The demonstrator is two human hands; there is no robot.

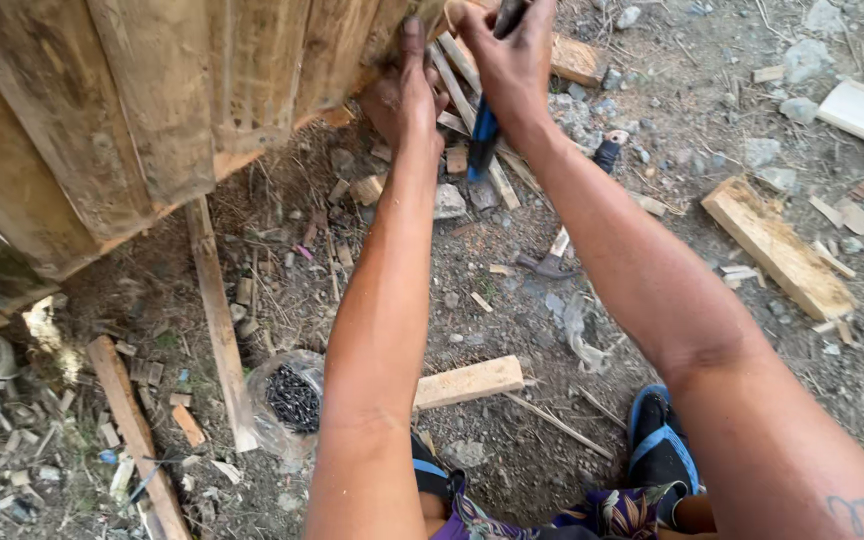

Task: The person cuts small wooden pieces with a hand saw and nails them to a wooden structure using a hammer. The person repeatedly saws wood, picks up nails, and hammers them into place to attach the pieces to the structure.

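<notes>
Head view: the left hand (407,85) reaches up at 12 o'clock, fingers flat and released, pressed against the lower edge of the wooden board wall (152,110) that fills the 10 o'clock area. Just beside it, at 1 o'clock, the right hand (507,55) is clenched around a blue-handled tool (483,135), whose handle hangs down below the wrist; its working end is out of view. On the dirt ground (672,130) a hammer (550,258) lies near centre. A clear bag of dark nails (290,398) sits at 7 o'clock, with a short wood block (467,382) just right of it. A longer wood block (777,248) lies at 3 o'clock. Blue sandals (660,440) show at 5 o'clock.
</notes>
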